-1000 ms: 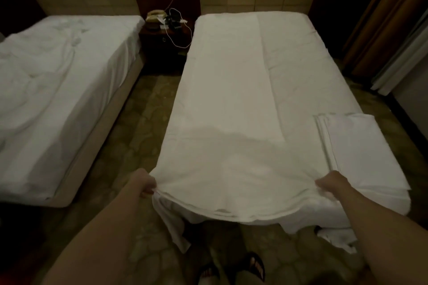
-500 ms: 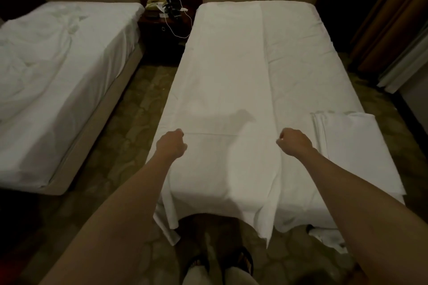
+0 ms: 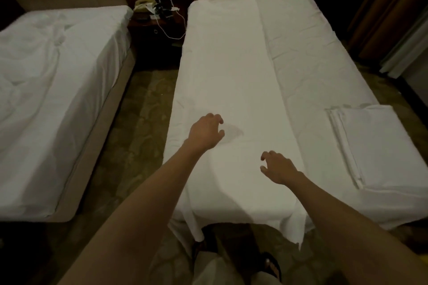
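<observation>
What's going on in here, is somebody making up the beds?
Yes, a person stands at the foot of the nearer bed and is making it up. A long white sheet lies along its left half, with the end hanging over the foot. The left hand and the right hand are over that sheet, fingers loosely bent, holding nothing. A folded stack of linen waits on the bed's right side. The other bed is rumpled.

The white sheet (image 3: 222, 71) in front of me lies flat in 1 long folded strip down the left half of the bed (image 3: 312, 58), smooth, its right edge straight, its near end hanging loose over the foot.
</observation>
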`<state>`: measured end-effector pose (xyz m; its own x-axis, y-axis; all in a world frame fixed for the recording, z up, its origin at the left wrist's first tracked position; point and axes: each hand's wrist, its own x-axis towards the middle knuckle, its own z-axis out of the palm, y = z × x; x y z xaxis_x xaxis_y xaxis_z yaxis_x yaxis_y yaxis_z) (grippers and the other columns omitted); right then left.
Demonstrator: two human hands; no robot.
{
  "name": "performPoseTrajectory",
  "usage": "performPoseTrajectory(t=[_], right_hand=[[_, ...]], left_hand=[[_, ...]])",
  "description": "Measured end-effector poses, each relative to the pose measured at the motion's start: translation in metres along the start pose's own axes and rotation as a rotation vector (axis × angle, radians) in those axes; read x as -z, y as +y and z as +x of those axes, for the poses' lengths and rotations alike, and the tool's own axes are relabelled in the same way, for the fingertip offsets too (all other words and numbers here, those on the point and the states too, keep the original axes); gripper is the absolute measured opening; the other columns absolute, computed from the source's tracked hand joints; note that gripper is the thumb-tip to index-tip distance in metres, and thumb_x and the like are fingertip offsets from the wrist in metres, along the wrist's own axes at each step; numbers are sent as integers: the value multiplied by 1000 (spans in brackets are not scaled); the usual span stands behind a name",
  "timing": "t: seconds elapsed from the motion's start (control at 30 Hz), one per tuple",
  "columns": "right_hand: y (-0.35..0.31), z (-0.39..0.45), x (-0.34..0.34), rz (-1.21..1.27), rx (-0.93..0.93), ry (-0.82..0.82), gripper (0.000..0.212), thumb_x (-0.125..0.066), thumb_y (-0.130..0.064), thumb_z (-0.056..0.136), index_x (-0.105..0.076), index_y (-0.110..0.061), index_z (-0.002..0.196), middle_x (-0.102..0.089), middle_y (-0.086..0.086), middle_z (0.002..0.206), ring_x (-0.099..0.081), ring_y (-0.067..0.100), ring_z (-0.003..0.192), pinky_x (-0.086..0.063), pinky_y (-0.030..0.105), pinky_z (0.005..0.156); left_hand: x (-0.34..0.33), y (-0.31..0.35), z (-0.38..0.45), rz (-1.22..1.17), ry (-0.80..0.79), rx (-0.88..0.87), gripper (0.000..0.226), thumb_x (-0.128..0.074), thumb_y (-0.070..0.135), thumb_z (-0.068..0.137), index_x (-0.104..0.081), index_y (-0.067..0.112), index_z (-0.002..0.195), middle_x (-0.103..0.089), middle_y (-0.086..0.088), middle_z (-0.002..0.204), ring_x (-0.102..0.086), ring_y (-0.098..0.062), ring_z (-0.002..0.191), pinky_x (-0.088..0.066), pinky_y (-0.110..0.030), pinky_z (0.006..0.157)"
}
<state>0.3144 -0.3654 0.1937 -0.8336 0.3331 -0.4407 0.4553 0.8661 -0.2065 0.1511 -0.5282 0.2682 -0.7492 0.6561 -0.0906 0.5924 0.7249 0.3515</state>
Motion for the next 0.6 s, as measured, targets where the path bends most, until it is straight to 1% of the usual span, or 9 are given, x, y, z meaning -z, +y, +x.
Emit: performPoseTrajectory(t=[0.07,0.13,0.2,0.27,0.33,0.4,0.53,0.6], right_hand=[[-21,13,0,34,-29,35,38,-45,-33,98,-44,-14,131,-48,7,133,-48,25,118,-40,39,95],[-46,30,12,87,-37,118,39,-46,-33,98,-44,-14,132,-48,7,133,-47,26,119,-40,39,95],[-64,39,29,132,-12,210,39,-45,-32,98,-45,-14,132,-48,7,132,-46,26,120,-39,39,95],[-74,47,39,163,-26,269,38,-44,-31,98,-45,-14,133,-49,6,131,-47,26,118,-38,38,93],[-76,54,37,159,-53,275,38,-44,-30,98,-44,-14,132,-50,6,130,-47,25,118,-37,38,92],[-72,58,22,112,-90,194,38,-43,-31,98,-43,-14,133,-49,6,131,-47,26,118,-38,39,92],[-54,56,-35,21,-134,-60,40,-41,-34,99,-40,-15,134,-46,6,133,-46,25,120,-39,40,96],[-44,61,-56,2,-136,-134,41,-41,-33,99,-39,-15,135,-46,6,133,-46,24,120,-38,39,96]], left_hand=[[-9,-22,0,20,-55,-24,36,-53,29,95,-52,14,128,-54,-7,127,-55,-22,112,-47,-34,94],[-24,-49,-2,41,-126,-31,35,-54,29,95,-53,14,127,-55,-7,127,-55,-23,111,-48,-35,93],[-41,-70,-12,63,-214,-1,35,-54,30,95,-52,15,127,-54,-7,127,-55,-22,112,-48,-36,93],[-57,-86,-16,78,-303,19,36,-54,30,95,-52,16,127,-54,-6,128,-54,-22,113,-47,-36,94],[-66,-95,-10,71,-339,31,36,-54,30,95,-51,15,128,-53,-6,128,-54,-22,113,-47,-36,95],[-68,-94,6,45,-324,15,36,-54,30,95,-51,15,127,-54,-7,127,-54,-23,113,-47,-38,94],[-67,-89,43,-4,-206,-18,35,-54,29,94,-53,15,126,-55,-7,123,-56,-23,109,-49,-39,92],[-73,-90,55,-15,-187,-2,35,-55,27,94,-53,15,127,-56,-7,124,-57,-22,108,-50,-38,91]])
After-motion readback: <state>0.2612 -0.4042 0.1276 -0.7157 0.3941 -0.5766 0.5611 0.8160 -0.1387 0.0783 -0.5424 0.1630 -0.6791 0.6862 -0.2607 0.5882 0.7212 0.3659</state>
